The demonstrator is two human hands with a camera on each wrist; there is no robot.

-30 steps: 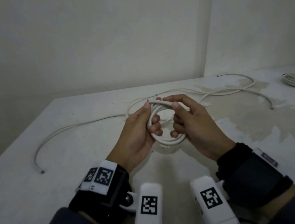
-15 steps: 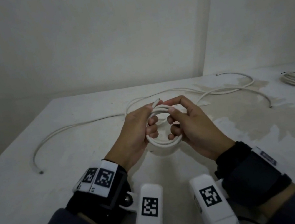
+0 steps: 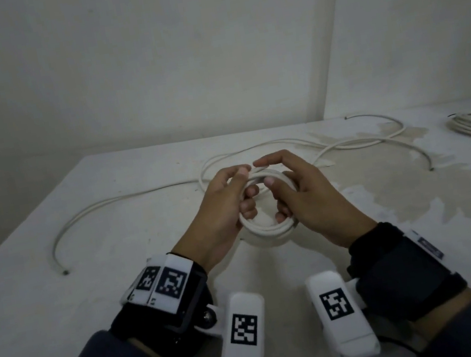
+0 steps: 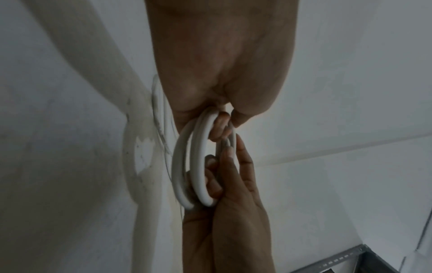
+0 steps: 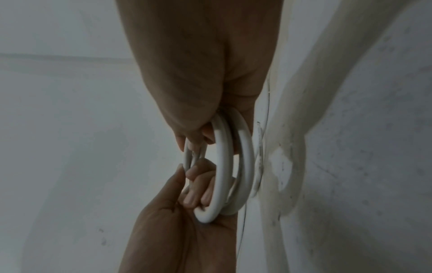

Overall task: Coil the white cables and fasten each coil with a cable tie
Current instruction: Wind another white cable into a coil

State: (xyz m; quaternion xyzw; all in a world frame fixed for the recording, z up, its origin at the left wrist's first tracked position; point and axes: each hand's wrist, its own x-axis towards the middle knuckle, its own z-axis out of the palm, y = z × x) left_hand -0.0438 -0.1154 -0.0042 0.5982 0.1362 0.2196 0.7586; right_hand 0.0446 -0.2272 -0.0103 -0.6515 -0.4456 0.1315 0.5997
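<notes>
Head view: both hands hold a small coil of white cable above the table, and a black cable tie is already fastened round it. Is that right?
Not quite. Both the left hand and the right hand do hold the coil above the table, but no tie is on it: the left wrist view shows only bare white loops.

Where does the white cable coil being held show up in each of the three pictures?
Head: coil centre, between left hand and right hand.
Left wrist: coil centre, edge-on.
Right wrist: coil centre, edge-on.
Shared landmark: both hands gripping it.
</notes>
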